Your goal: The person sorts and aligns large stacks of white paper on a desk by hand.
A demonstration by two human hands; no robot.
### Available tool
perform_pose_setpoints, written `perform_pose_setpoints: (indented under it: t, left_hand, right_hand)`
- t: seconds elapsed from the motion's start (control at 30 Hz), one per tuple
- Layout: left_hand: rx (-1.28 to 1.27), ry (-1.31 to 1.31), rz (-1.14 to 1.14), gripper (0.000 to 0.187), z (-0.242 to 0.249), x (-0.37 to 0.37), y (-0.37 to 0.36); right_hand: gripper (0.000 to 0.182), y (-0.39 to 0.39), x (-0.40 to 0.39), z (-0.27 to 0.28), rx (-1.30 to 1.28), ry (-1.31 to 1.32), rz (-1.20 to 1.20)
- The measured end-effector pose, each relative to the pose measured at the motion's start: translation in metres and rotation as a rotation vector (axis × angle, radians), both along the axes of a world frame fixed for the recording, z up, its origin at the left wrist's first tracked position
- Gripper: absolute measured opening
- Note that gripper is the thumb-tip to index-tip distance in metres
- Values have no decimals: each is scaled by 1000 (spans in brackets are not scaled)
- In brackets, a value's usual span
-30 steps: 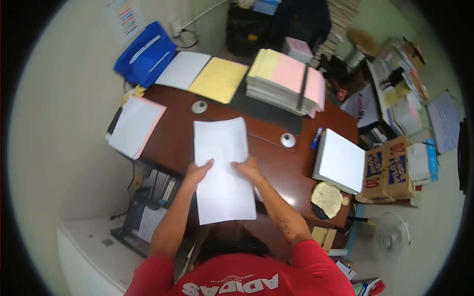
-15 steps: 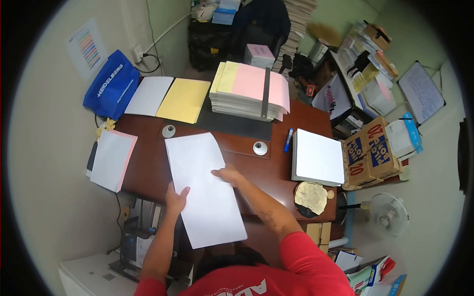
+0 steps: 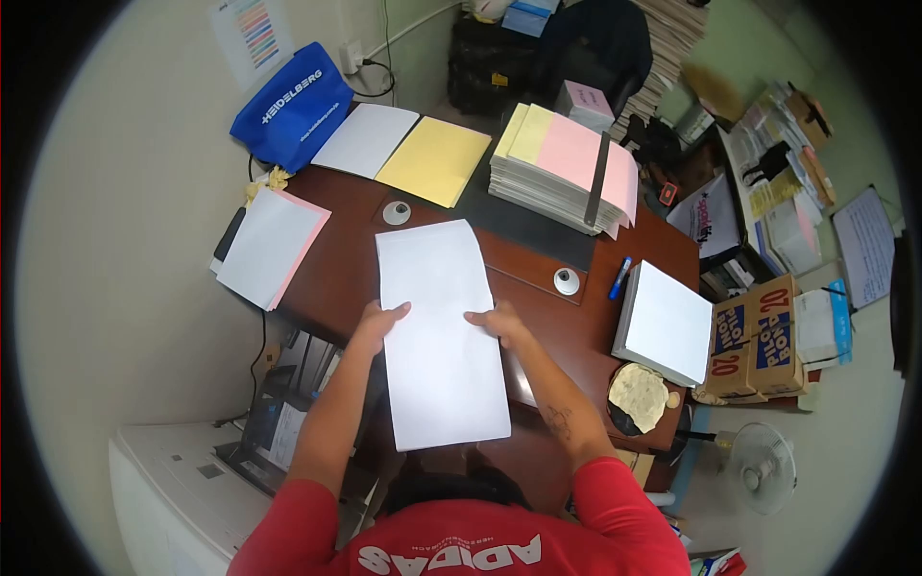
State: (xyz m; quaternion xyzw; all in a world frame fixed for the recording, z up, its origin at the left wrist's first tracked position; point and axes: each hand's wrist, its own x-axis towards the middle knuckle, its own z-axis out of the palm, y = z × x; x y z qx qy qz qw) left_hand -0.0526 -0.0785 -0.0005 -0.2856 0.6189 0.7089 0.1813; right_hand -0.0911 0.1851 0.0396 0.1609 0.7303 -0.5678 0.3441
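Observation:
A white stack of paper sheets (image 3: 444, 355) is held out in front of me, reaching past the near edge of the desk (image 3: 538, 331). My left hand (image 3: 380, 324) grips its left edge, thumb flat on top and fingers hidden beneath. On the opposite edge, my right hand (image 3: 497, 323) pinches it the same way. The far end of the sheets overlaps the desk top in this view, close to a round cable cap (image 3: 396, 212). To the right of my hands lies a thick white paper pile (image 3: 667, 322), with a blue marker (image 3: 620, 278) beside it.
White sheets (image 3: 365, 139) and yellow sheets (image 3: 434, 161) lie at the back, beside a tall pink-and-yellow paper stack (image 3: 567, 158) topped by a dark ruler. More white and pink paper (image 3: 269, 245) sits left. A round pad (image 3: 638, 397) and cartons (image 3: 759, 341) are at right.
The view has swung left, so the desk appears further right. The paper now points straighter away from me, and my left hand has moved up its edge, level with the right.

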Motion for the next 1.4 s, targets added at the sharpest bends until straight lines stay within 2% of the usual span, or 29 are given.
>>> perform_pose_setpoints:
  t: [0.03,0.1,0.13,0.2,0.23,0.3,0.37,0.4,0.43,0.53,0.57,0.67,0.7,0.83,0.9,0.93,0.97,1.0,1.03,1.07,1.1,1.13,1.17,1.2,1.23,1.27,1.3,1.37,1.4]
  left_hand:
    - [0,3,5,42,-2,6,-2]
    - [199,123,-72,49,-7,27,-5]
    - [191,127,-77,49,-2,33,0]
    - [-61,400,-10,72,8,34,19]
    - [-59,398,-6,72,19,31,26]
    - [-179,428,-117,84,36,34,39]
    - [-434,325,-315,83,53,38,51]
    - [-492,378,-265,79,39,38,54]
    - [-488,369,-266,79,40,36,55]
    - [-372,377,-186,76,35,34,55]
    - [-401,397,-163,74,32,32,55]
    - [-464,331,-111,71,24,35,54]
    - [-492,286,-83,70,23,32,54]
    - [-540,303,-33,73,25,36,64]
    - [-666,290,-63,78,32,34,66]
    - [-643,271,-83,87,23,31,58]
    - [-651,297,-73,87,14,25,49]
    - [-259,318,115,92,5,20,42]
    - [145,326,286,96,17,18,38]
    - [294,138,270,87,28,23,28]
    - [629,111,60,79,35,28,15]
    - [487,112,31,78,30,31,20]
    - [343,118,1,78,25,27,26]
    - [347,127,-16,78,30,21,33]
    - [-57,21,-55,80,39,18,44]
    - [-463,-83,-92,82,46,17,55]
    - [-457,-83,-104,82,64,19,66]
    - [-761,-91,-181,85,106,18,80]
    - [-776,-19,-142,80,100,18,78]
  right_hand:
    - [61,-1,-1,-1,0,3,5]
    - [58,-4,-1,-3,7,-45,-72]
    - [58,-6,1,-10,-1,-40,-76]
    - [78,-13,3,-22,196,317,111]
    - [78,-18,7,-15,197,315,115]
    - [96,-29,29,-5,42,536,73]
    - [99,-36,47,9,71,570,169]
    - [102,-39,51,15,101,625,251]
    - [102,-42,57,17,102,615,253]
    - [90,-61,73,6,326,935,291]
    - [90,-64,72,1,317,918,303]
    - [88,-64,70,-9,544,978,321]
    - [88,-59,67,-13,494,895,306]
    - [86,-53,68,-26,492,957,263]
    - [87,-50,69,-29,486,1022,217]
    - [87,-44,63,-33,420,922,202]
    - [87,-36,54,-40,354,823,187]
    - [86,-27,35,-55,-35,737,68]
    - [97,-25,37,-18,-184,512,-123]
    - [94,-24,34,6,-126,327,-164]
    - [91,-22,33,18,-68,137,-205]
    - [91,-22,30,17,-67,156,-214]
    - [78,-25,25,15,31,171,-117]
    - [65,-26,23,13,135,173,-23]
    - [65,-29,24,23,142,177,-38]
    - [57,-33,25,33,123,169,-64]
    - [49,-36,28,40,105,157,-87]
    - [46,-34,31,41,84,207,-86]
    - [44,-31,33,39,-81,149,-168]
